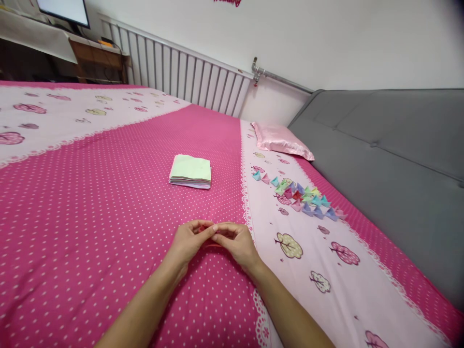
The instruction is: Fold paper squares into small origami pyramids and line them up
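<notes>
Over the pink dotted part of the bedspread, my left hand [192, 238] and my right hand [235, 241] meet at their fingertips. Both pinch a small piece of red paper [212, 244], most of it covered by my fingers, so its folded shape cannot be made out. Beyond my hands lies a stack of square coloured paper [190, 169] with a pale green sheet on top. To the right, several small folded paper boats [297, 195] in blue, pink, green, purple, red and yellow stand in rough rows on the pale printed strip.
The bedspread [119, 208] covers the bed. A pink satin pillow [281, 140] rests near the grey padded headboard [391, 145] on the right. Behind the bed are a white radiator [181, 65] and a pipe [286, 79]. A desk [97, 58] with a monitor [65, 10] stands at far left.
</notes>
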The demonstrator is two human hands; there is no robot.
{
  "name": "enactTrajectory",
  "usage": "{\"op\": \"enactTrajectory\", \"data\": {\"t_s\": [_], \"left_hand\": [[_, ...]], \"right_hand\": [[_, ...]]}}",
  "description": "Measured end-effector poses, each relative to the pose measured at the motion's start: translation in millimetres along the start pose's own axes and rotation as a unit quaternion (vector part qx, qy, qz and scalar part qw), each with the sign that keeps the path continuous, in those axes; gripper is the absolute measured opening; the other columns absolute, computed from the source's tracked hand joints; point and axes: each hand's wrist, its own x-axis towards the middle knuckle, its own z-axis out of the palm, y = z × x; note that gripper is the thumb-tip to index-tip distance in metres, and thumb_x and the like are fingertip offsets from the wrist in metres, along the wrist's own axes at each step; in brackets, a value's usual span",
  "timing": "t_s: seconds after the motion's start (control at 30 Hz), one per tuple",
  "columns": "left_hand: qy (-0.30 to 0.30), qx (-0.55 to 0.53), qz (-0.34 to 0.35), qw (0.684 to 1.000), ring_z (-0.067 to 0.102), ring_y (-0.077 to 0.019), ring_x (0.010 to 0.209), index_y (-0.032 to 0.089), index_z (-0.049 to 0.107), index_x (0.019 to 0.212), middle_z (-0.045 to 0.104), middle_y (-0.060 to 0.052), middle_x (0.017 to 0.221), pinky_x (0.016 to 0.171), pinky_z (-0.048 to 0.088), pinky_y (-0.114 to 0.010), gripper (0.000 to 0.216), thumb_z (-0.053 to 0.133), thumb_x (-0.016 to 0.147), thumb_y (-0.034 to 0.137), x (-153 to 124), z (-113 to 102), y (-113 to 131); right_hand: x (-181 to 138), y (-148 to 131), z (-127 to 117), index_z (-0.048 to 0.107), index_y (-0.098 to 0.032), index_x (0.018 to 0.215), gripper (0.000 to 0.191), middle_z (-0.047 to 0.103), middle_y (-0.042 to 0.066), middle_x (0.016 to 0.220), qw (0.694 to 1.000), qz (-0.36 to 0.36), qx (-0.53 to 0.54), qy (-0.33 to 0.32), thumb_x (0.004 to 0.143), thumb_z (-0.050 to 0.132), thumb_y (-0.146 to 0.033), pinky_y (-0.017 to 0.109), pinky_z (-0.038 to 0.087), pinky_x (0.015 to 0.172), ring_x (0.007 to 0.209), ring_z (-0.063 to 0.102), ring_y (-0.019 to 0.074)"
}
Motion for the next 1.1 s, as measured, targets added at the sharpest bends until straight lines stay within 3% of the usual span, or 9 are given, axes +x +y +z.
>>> {"op": "enactTrajectory", "data": {"t_s": [0.17, 0.33, 0.5, 0.7, 1.1], "left_hand": [[-0.021, -0.002, 0.0, 1.0, 0.06, -0.0127, 0.061, 0.012, 0.063, 0.078, 0.065, -0.005, 0.069, 0.062, 0.046, -0.024, 0.035, 0.073, 0.056, 0.036, -1, 0, 0], [-0.037, -0.01, 0.018, 0.999, 0.063, -0.0168, 0.071, 0.011, 0.062, 0.087, 0.067, -0.01, 0.082, 0.068, 0.047, -0.026, 0.039, 0.072, 0.058, 0.035, -3, 3, 1], [-0.008, -0.024, 0.031, 0.999, 0.064, -0.0179, 0.071, 0.011, 0.061, 0.096, 0.068, -0.012, 0.089, 0.063, 0.048, -0.026, 0.05, 0.075, 0.051, 0.029, -5, 11, 4], [-0.028, -0.034, 0.038, 0.998, 0.062, -0.0154, 0.063, 0.011, 0.067, 0.079, 0.069, -0.007, 0.071, 0.064, 0.046, -0.025, 0.026, 0.066, 0.06, 0.029, -1, 7, 1], [-0.041, -0.018, -0.005, 0.999, 0.055, -0.01, 0.051, 0.011, 0.068, 0.075, 0.065, -0.006, 0.062, 0.053, 0.041, -0.021, 0.024, 0.066, 0.061, 0.031, -1, 2, 1]], "right_hand": [[-1, 2, 1, 0.068, -0.017, 0.085, 0.018, 0.07, 0.004, 0.079, 1.0, 0.012, 0.0, 0.006, 0.071, 0.063, -0.028, 0.031, 0.052, 0.072, 0.074, 0.065, 0.0184], [-1, -1, 1, 0.066, -0.016, 0.077, 0.017, 0.069, 0.005, 0.071, 0.993, 0.0, -0.066, 0.1, 0.072, 0.061, -0.031, 0.028, 0.053, 0.061, 0.064, 0.065, 0.0175], [-3, -7, 3, 0.064, -0.016, 0.071, 0.013, 0.068, 0.005, 0.069, 0.98, 0.001, -0.098, 0.174, 0.07, 0.062, -0.028, 0.028, 0.053, 0.059, 0.061, 0.065, 0.0176], [-4, -8, 6, 0.065, -0.016, 0.073, 0.013, 0.067, 0.005, 0.074, 0.987, -0.008, -0.081, 0.139, 0.068, 0.065, -0.028, 0.028, 0.054, 0.062, 0.064, 0.065, 0.0172], [-5, -12, 3, 0.069, -0.022, 0.088, 0.022, 0.06, 0.006, 0.105, 0.983, -0.061, -0.138, 0.108, 0.066, 0.068, -0.025, 0.026, 0.053, 0.062, 0.068, 0.061, 0.0122]]}}
